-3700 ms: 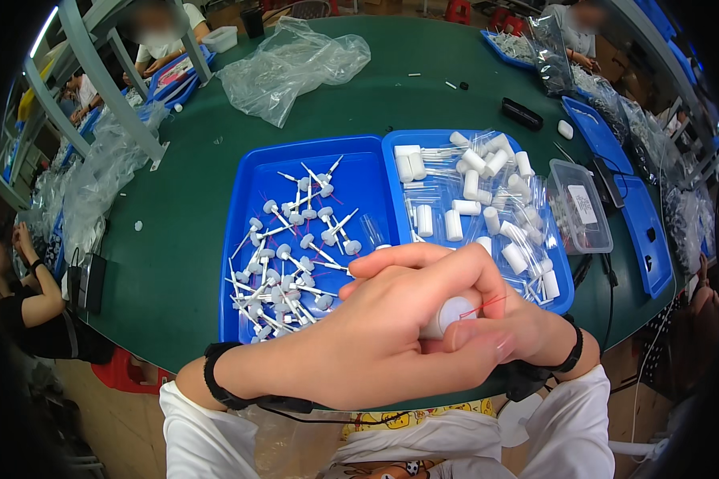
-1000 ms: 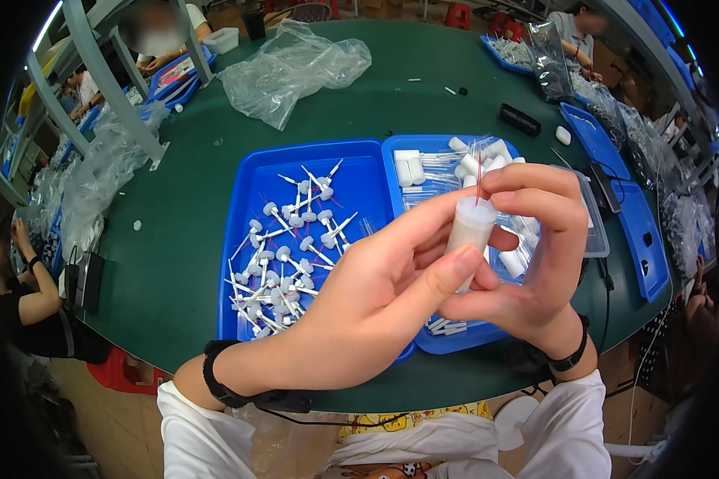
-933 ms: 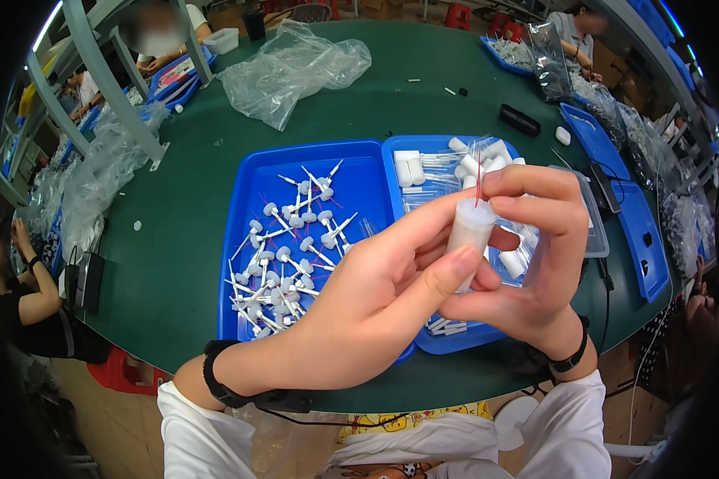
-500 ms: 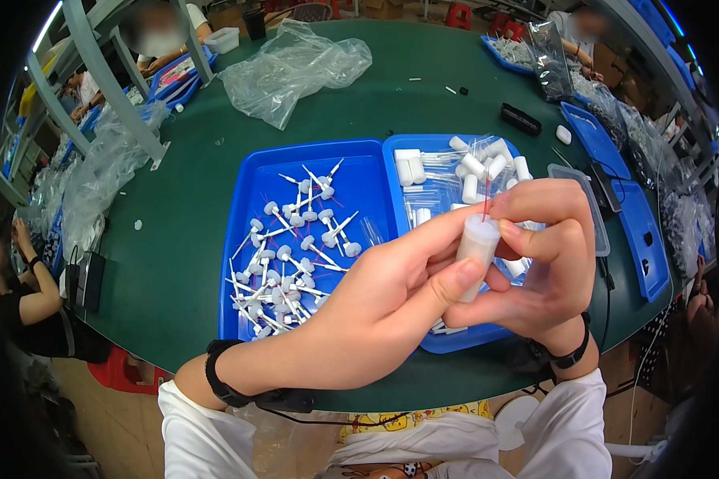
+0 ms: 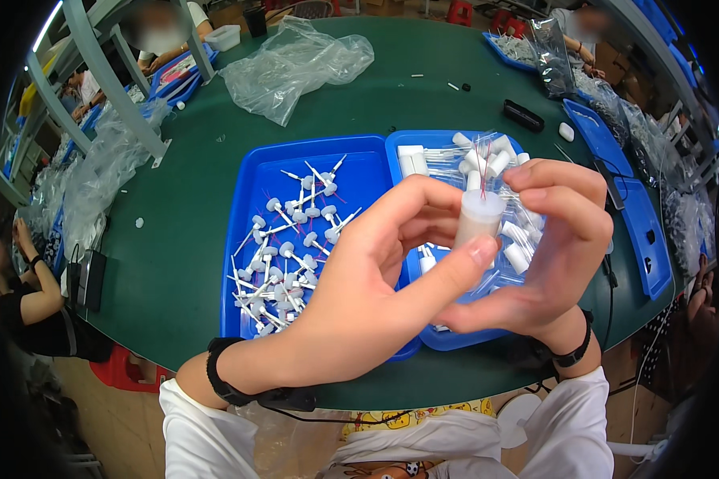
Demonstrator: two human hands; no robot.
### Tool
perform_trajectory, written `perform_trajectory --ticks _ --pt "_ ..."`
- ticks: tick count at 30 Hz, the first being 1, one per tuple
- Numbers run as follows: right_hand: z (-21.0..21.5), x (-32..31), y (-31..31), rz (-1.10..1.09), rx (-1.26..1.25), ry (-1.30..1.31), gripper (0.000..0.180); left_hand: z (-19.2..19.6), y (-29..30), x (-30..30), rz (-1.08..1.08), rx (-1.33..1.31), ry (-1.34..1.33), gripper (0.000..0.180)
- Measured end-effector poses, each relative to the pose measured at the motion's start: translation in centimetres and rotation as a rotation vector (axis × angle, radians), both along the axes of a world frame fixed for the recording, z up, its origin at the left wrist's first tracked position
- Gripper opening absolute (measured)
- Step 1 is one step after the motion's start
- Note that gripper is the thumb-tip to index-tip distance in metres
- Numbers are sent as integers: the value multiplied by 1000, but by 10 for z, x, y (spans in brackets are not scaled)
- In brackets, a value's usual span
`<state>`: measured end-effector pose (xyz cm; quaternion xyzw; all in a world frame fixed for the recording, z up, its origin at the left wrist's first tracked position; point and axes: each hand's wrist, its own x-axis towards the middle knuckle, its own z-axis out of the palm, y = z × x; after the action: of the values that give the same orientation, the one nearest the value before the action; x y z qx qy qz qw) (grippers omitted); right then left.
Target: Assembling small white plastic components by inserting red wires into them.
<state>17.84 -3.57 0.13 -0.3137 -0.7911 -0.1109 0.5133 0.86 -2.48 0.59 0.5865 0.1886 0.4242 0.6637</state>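
Small translucent white plastic cylinder bottle (image 5: 478, 219) upright between my fingers, raised over the blue trays. My left hand (image 5: 375, 295) thumb presses its lower side; my right hand (image 5: 547, 247) curls round its far side. Thin red stem (image 5: 482, 169) sticks straight up out of its open top.

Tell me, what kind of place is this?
Probably a small assembly workshop. Both hands, left and right, hold a small white bottle above blue trays full of little white parts. Clear plastic bags lie on the big green table, with other people seated around.
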Motion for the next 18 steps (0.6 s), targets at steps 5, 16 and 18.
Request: perform_trajectory --ticks 5,16,18 --pt "4 4 0 2 31 -55 88 0 -1 -2 -51 -16 -46 34" --pt "-1 5 -1 -24 91 -121 65 -2 -2 -1 -95 -17 -5 31" --pt "-1 9 0 -23 99 -152 65 -2 -2 0 -110 -40 9 31"
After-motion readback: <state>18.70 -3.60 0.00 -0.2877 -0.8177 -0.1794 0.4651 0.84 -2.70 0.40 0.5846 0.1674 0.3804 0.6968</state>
